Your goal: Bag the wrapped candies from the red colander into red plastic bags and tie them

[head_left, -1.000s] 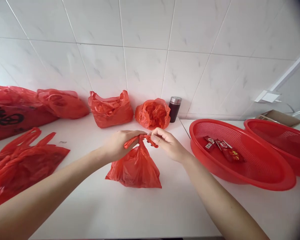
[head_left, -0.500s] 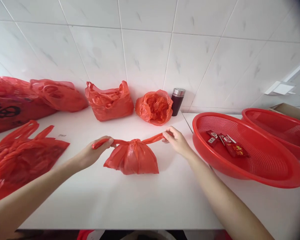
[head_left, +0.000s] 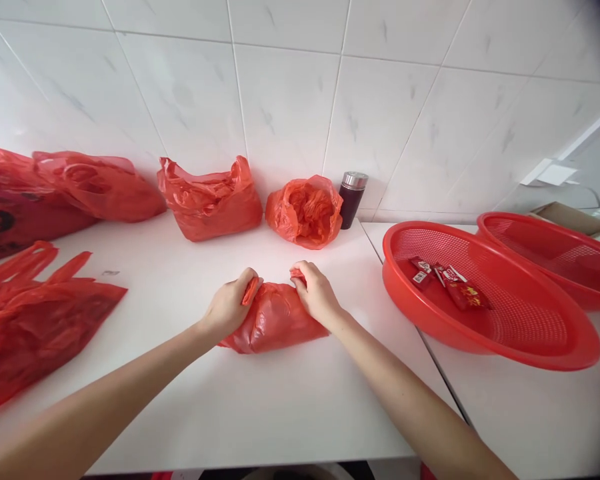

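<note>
- The left hand (head_left: 233,300) and right hand (head_left: 316,293) have come closer together since a moment ago.
- The tied red bag (head_left: 277,320) lies on the bench (head_left: 260,413) between them.
- Each hand grips one bunched handle (head_left: 250,292).
- A red basket (head_left: 425,317) stands to the right.

Open tabletop (head_left: 270,413) in front of the held bag (head_left: 277,320), red basket (head_left: 520,317) as rightward obstacle

Two slim bare forearms (head_left: 135,383) with narrow wrists (head_left: 342,323)
</note>
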Tool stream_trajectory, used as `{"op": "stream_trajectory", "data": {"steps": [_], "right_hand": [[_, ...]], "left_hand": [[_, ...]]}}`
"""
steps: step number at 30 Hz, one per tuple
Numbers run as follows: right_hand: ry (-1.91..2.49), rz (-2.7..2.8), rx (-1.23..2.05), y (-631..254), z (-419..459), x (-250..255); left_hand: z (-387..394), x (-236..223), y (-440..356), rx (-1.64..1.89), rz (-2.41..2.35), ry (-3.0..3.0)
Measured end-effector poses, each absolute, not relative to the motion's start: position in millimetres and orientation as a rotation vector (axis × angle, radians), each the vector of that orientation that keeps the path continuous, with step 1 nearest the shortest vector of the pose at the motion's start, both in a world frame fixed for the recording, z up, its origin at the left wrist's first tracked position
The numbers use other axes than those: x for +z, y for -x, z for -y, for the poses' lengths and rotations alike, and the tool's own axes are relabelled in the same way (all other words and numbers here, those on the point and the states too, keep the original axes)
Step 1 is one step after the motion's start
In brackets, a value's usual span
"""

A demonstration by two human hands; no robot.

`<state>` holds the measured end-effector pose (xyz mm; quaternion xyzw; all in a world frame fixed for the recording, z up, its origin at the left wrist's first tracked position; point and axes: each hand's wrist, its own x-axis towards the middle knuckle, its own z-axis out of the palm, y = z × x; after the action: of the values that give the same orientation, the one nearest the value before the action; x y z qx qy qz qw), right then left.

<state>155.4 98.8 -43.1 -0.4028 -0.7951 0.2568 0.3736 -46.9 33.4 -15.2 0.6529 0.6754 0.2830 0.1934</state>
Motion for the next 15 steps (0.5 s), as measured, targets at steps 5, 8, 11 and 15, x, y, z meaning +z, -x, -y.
{"op": "stream_trajectory", "data": {"steps": [5, 8, 11, 15], "right_hand": [[1.137, 2.02, 0.599, -164, -122, -53], [1.213, 2.045, 0.622, -165, -138, -62], [1.269, 2.086, 0.636, -164, -150, -65], [1.316, 2.094, 0.618, -166, -151, -62]], "left_hand": [[-51, -25, 57, 0.626, -1.996, -1.858], [-65, -29, 60, 0.461, -2.06, -1.886], [-75, -31, 59, 0.316, -2.132, -1.926], [-80, -35, 56, 0.199, -2.178, -2.022]]}}
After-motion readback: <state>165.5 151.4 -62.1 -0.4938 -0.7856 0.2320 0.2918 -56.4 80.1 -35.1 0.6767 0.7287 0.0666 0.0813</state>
